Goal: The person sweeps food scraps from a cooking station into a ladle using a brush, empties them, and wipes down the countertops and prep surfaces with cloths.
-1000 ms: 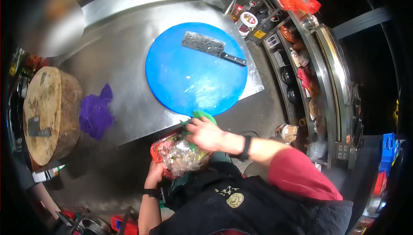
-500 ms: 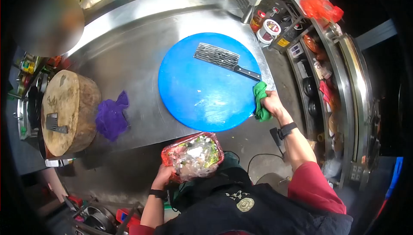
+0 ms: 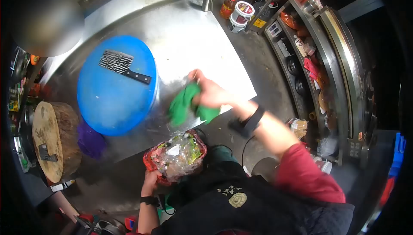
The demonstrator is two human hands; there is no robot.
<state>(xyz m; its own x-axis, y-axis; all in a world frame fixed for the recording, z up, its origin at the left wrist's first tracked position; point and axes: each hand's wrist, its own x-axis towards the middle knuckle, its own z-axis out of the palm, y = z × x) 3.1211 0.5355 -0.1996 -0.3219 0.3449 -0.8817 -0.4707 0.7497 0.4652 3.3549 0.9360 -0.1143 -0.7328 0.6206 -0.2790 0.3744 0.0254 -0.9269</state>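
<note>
My right hand (image 3: 211, 92), blurred by motion, grips a bunched green cloth (image 3: 184, 103) above the steel table's front right part. My left hand (image 3: 150, 180) holds the rim of a waste container (image 3: 199, 149) lined with a red bag, below the table edge; clear plastic and green vegetable scraps fill it. Left of the cloth lies a round blue cutting board (image 3: 116, 108). On it rests a cleaver (image 3: 117, 61) with a streaked blade and black handle, pointing right. A purple cloth (image 3: 91, 140) is against the board's lower left edge, partly hidden.
A thick round wooden block (image 3: 51, 138) stands at the left, bearing a small cleaver (image 3: 46, 153). The steel table (image 3: 215, 63) ends at a corner on the right. Beyond are white tubs (image 3: 241, 14) on the floor and a loaded shelf rack (image 3: 297, 58).
The blue board, with the cleaver on it, has shifted left up to the purple cloth. My right hand has left the board's edge with the green cloth. The view has turned somewhat.
</note>
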